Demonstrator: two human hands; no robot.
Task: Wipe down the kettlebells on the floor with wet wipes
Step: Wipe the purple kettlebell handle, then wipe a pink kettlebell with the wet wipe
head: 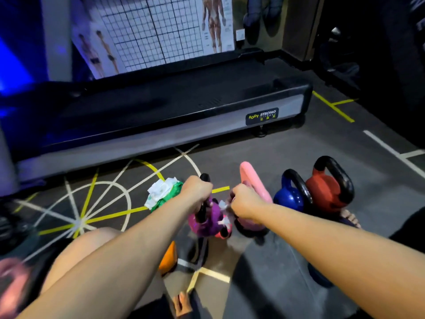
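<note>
The left grip (199, 192) is clasping the handle (202, 212) of the purple kettlebell (207, 224), while the right grip (245, 201) is clutching a wet wipe (223, 206) against it.

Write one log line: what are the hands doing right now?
left hand: grips handle of purple kettlebell | right hand: holds wet wipe against it

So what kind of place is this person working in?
Most likely a gym. A treadmill stands on a dark floor marked with coloured lines, a blue kettlebell and a red kettlebell sit side by side, and an anatomy poster hangs behind.
</note>
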